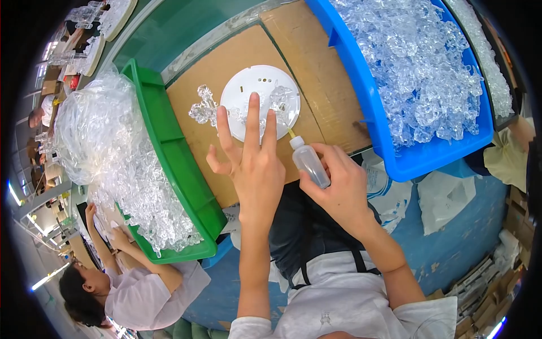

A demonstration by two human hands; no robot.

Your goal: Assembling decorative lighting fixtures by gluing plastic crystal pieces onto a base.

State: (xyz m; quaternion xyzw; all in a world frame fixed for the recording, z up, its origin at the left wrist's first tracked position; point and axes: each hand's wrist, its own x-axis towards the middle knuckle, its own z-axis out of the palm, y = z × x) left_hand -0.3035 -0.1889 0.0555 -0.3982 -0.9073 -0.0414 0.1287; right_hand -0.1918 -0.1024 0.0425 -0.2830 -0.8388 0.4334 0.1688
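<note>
Leftmost by the table, the green bin (169, 148) is heaped with clear plastic pieces (161, 217), tangled enough that a careless pull might spill some. Next, a clear branching piece (202, 107) sits at the white disc's left edge; a sideways brush could knock it askew. The left hand (254, 152) reaches over the white disc (233, 93), fingers spread, with no visible hold; I can't tell whether the fingertips touch the clear piece (280, 97) lying there, but a slip could shift it. The right hand (341, 183) curls round a squeeze bottle (309, 165), its yellow nozzle (291, 133) close to the disc's rim; too firm a squeeze might dribble any contents there. Rightmost, the blue bin (361, 82) is crammed, so an elbow bump could scatter pieces.
</note>
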